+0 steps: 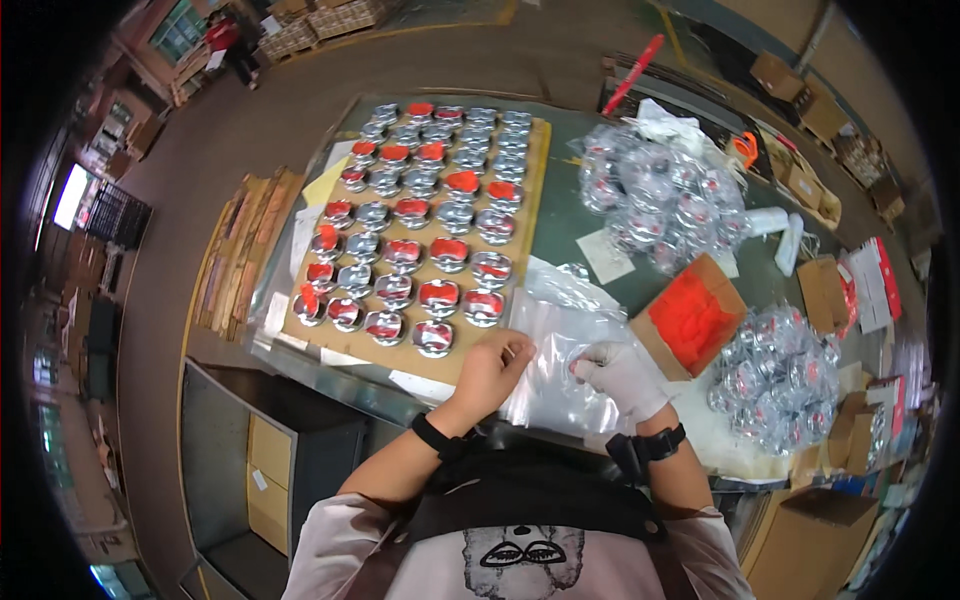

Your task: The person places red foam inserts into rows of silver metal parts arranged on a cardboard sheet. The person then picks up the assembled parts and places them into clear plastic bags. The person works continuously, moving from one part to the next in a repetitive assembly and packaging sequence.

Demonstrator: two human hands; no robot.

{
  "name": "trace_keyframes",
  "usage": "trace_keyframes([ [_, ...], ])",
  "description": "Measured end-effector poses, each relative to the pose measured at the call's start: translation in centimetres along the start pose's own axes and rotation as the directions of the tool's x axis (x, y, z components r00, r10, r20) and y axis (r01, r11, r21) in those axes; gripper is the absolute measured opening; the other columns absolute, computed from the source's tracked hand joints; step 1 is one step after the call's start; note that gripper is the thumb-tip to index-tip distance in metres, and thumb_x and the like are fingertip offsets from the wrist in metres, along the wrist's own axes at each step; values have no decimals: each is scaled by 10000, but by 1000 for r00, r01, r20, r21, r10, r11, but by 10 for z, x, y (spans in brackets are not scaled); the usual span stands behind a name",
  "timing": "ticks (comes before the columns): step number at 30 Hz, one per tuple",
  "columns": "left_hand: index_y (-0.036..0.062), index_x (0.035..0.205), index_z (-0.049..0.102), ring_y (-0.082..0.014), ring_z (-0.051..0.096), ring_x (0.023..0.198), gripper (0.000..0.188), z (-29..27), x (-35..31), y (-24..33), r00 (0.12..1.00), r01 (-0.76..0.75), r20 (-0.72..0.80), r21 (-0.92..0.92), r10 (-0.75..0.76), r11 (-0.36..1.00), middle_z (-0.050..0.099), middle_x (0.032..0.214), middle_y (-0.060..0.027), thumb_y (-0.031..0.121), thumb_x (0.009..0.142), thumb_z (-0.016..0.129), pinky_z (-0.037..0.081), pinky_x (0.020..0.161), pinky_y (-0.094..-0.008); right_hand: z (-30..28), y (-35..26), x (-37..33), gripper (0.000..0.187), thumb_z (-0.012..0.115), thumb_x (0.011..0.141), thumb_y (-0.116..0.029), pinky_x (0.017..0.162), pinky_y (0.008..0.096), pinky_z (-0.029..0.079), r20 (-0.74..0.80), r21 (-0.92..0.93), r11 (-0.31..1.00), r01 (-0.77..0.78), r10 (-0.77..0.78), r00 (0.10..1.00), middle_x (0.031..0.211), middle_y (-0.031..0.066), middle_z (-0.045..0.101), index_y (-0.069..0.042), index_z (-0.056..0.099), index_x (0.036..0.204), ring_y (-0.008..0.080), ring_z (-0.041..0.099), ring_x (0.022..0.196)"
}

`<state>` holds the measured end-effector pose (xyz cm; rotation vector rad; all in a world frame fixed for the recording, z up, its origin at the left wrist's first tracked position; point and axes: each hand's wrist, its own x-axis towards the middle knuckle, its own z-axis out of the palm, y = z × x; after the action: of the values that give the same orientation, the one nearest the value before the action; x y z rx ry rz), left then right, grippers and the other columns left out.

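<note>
Printed garment (525, 562) lay at 6 o'clock from clear bags (550, 400), where left hand (492, 368) and gloved right hand (620, 378) curled, grip closure indeterminable.

Even, moderate light covers the table (558, 215); the floor (160, 300) left of it is dimmer. A panel (70, 195) well left of the table glares pure white. On the table, metal parts (403, 256) and a clear bag (555, 365) show hard glints. Shadow fills the bin (325, 480) near its front-left corner. The person (228, 42) far beyond it looks soft. Lines around it bow toward black edges.
</note>
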<state>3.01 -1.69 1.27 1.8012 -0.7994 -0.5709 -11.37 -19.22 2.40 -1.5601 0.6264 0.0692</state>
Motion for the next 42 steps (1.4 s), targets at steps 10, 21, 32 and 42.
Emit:
trace_keyframes([
  [10, 35, 1024, 664, -62, 581, 726, 133, -159, -111, -46, 832, 179, -299, -653, -468, 736, 648, 842, 8, 125, 943, 608, 470, 628, -216, 159, -55, 67, 329, 700, 846, -330, 560, 352, 476, 123, 84, 974, 210, -219, 968, 668, 111, 609, -2, 677, 861, 143, 585, 611],
  [21, 51, 1079, 570, -393, 645, 768, 251, -157, -70, -21, 959, 89, -265, 614, 99, 784, 651, 828, -197, 112, 836, 589, 513, 649, -502, 142, -40, 81, 336, 597, 839, -306, 717, 447, 514, 195, -579, 777, 246, -161, 967, 864, 209, 673, -29, 649, 1022, 388, 648, 812],
  [32, 6, 1096, 651, -157, 634, 744, 273, -48, -42, -168, 929, 228, -262, -146, -259, 963, 675, 860, -112, 213, 1008, 495, 504, 677, -307, 177, 32, 61, 306, 595, 886, -278, 663, 457, 533, 142, -844, 459, 276, -305, 942, 947, 190, 615, 0, 547, 1003, 347, 655, 781],
  [42, -13, 1128, 653, -88, 557, 641, 274, -73, -76, -37, 991, 19, -135, 57, -11, 998, 657, 752, -99, 197, 991, 543, 488, 620, -265, 191, 3, 84, 245, 555, 886, -236, 620, 425, 520, 43, -304, 949, 82, -72, 996, 847, 202, 669, -17, 641, 956, 364, 655, 713],
])
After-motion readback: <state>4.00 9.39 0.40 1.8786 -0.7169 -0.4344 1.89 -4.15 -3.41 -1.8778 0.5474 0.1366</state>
